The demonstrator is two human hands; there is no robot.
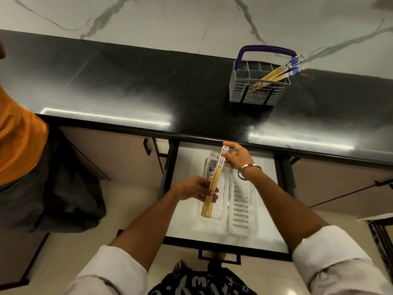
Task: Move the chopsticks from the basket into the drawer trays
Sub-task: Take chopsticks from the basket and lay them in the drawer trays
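Holding a bunch of chopsticks (213, 183) with both hands, the person stands over the open drawer (185, 231). The left hand (196, 189) curls its fingers around the plain wooden ends, down toward 7 o'clock. The right hand (235, 156) pinches the blue-patterned tops, up toward 1 o'clock, with its other fingers loosely spread. A metal bangle (247, 171) sits on that wrist.

The bunch hangs just above the left tray (221, 213), one of two white trays lying side by side in the drawer. A few chopsticks already in the left tray (210, 170) peek out beside the bunch. The right tray (242, 207) lies at 3 o'clock from the left hand.

Far up at 1 o'clock, a grey basket (258, 90) with a blue handle stands on the black counter (127, 90). More chopsticks in the basket (278, 72) lean out over its right corner.

At 9 o'clock, someone in orange cloth (19, 137) stands beside a dark bag (70, 188).
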